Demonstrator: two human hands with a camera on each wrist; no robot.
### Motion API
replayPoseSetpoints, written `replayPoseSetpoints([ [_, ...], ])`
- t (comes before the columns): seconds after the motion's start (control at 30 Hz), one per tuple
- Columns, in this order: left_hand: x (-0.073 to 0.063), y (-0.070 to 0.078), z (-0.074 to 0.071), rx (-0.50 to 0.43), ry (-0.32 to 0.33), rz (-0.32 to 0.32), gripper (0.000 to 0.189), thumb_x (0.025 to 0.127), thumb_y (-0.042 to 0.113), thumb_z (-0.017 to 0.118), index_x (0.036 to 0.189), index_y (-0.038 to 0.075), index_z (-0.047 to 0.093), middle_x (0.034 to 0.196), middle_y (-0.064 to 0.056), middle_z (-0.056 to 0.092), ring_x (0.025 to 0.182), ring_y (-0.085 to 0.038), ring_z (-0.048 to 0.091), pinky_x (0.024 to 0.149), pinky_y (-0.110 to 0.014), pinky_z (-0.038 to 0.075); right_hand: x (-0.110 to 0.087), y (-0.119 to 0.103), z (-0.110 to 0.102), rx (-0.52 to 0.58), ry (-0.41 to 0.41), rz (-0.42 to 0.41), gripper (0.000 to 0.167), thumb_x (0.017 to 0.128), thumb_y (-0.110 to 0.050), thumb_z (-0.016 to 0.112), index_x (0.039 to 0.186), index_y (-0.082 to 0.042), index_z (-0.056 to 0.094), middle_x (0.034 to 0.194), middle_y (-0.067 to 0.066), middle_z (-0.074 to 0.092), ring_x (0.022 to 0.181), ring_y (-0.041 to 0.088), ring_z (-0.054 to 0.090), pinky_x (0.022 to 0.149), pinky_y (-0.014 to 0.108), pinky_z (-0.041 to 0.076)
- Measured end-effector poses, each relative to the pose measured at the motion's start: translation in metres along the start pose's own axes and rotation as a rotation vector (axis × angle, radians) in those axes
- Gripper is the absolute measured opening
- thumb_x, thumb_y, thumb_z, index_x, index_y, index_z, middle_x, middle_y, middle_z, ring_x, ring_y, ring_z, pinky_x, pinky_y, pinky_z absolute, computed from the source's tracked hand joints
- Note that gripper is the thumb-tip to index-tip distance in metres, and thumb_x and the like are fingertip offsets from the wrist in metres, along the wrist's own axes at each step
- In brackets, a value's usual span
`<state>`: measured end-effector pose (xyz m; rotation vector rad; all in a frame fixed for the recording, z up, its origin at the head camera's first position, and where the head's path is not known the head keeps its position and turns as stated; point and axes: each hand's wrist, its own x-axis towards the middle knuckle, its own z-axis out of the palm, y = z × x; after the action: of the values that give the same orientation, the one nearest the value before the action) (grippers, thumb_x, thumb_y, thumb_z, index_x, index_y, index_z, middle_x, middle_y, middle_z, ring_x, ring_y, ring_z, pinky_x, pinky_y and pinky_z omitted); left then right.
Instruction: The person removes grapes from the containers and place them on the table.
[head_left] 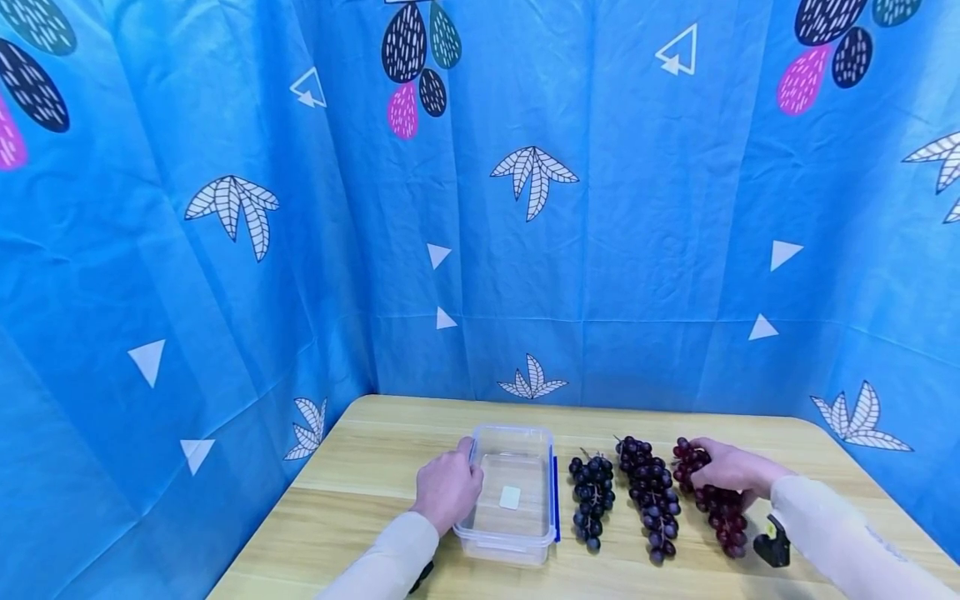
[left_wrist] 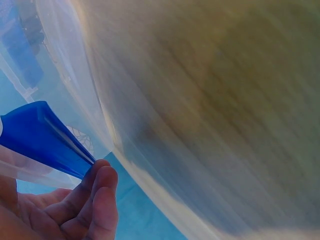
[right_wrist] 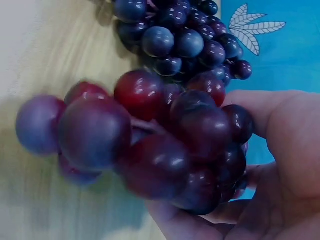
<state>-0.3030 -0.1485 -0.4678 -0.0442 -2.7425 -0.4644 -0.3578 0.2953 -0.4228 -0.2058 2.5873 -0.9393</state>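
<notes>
A clear plastic food container (head_left: 517,550) without a lid on it stands on the table, a blue latch (head_left: 557,500) along its right side. My left hand (head_left: 450,485) grips its left wall. In the left wrist view the fingertips (left_wrist: 106,177) touch another blue latch (left_wrist: 47,137) there. My right hand (head_left: 731,467) holds the dark red bunch of grapes (head_left: 726,521), the rightmost of three bunches. In the right wrist view, fingers and thumb lie around the upper part of this bunch (right_wrist: 160,160). Its lower grapes hang out past the hand.
Between the container and my right hand lie a purple bunch of grapes (head_left: 651,492) and a blackish bunch (head_left: 592,500). The wooden table (head_left: 360,467) is enclosed by a patterned blue curtain (head_left: 525,275). A black wrist device (head_left: 772,542) shows beside my right sleeve.
</notes>
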Motion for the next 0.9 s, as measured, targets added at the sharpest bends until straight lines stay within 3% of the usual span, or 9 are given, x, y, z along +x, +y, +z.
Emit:
replayPoseSetpoints([
  [0.3,0.0,0.0,0.0,0.002,-0.001,0.004,0.047,0.093,0.025,0.063,0.136,0.007,0.058,0.097,-0.015,0.074,0.064,-0.017,0.061,0.048,-0.032,0.046,0.001,0.001,0.007,0.021,0.013,0.008,0.09,0.089,-0.02,0.069,0.156,0.001,0.013,0.146,0.049,0.02,0.112,0.066,0.05,0.061,0.054,0.059],
  [0.57,-0.001,-0.001,0.0,-0.003,0.003,0.005,0.047,0.093,0.025,0.063,0.136,0.007,0.058,0.098,-0.015,0.074,0.066,-0.019,0.063,0.05,-0.034,0.048,0.002,0.003,0.011,-0.058,0.06,-0.006,0.097,0.087,-0.03,0.075,0.156,0.001,0.014,0.145,0.049,0.026,0.107,0.058,0.056,0.058,0.048,0.058],
  [0.7,-0.001,-0.001,0.0,-0.002,0.004,0.006,0.047,0.093,0.025,0.063,0.136,0.007,0.059,0.096,-0.015,0.074,0.065,-0.018,0.063,0.05,-0.034,0.048,0.005,0.005,0.013,-0.144,0.107,-0.066,0.096,0.085,-0.028,0.076,0.154,0.007,0.019,0.143,0.048,0.033,0.113,0.06,0.053,0.076,0.058,0.056],
  [0.8,0.0,-0.001,0.0,0.001,0.003,0.004,0.047,0.093,0.025,0.063,0.136,0.007,0.059,0.097,-0.015,0.074,0.066,-0.019,0.064,0.05,-0.034,0.049,0.008,0.005,0.014,-0.208,0.144,-0.112,0.092,0.082,-0.024,0.076,0.152,0.01,0.025,0.141,0.047,0.039,0.12,0.062,0.048,0.094,0.066,0.046],
  [0.9,0.0,-0.001,0.0,0.0,0.003,0.004,0.047,0.093,0.025,0.063,0.135,0.007,0.059,0.097,-0.016,0.074,0.068,-0.02,0.065,0.051,-0.035,0.049,0.011,0.006,0.014,-0.24,0.181,-0.131,0.089,0.081,-0.021,0.076,0.151,0.009,0.029,0.14,0.045,0.042,0.122,0.062,0.047,0.098,0.069,0.042],
])
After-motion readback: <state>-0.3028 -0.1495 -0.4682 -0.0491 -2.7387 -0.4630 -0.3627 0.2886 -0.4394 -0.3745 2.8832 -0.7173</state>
